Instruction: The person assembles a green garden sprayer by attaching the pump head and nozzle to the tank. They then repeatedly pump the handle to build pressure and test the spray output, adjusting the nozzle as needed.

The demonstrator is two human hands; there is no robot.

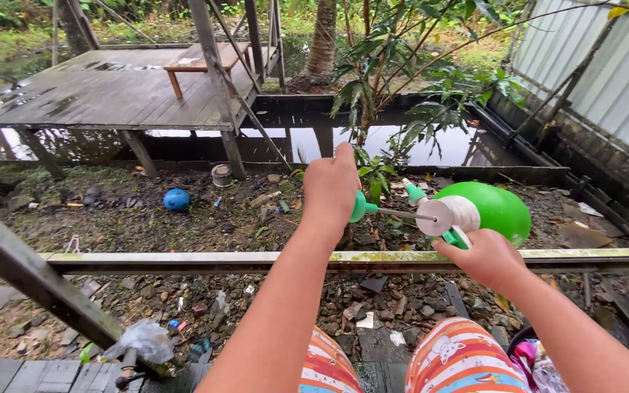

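Outdoors, muddy yard w/ litter and stones, a rusty metal rail [183, 259] running across in front of the seated person. Beyond the rail: dark standing water [402, 145], a wet wooden deck [96, 94] w/ a small bench [198, 64], a blue ball [176, 199] lying in the dirt, leafy shrub [409, 80] approx. centre.

Just above the rail, the right hand [488, 258] is clenched round the trigger grip under a green pump sprayer bottle [493, 207], holding it sideways. The left hand [331, 185] is closed on the green knob of the pump handle [362, 207], thin rod [402, 214] drawn out between knob and bottle. So pump is mid-stroke, rod well extended; no spray visible at the nozzle, so pressurising looks underway, spraying not begun.
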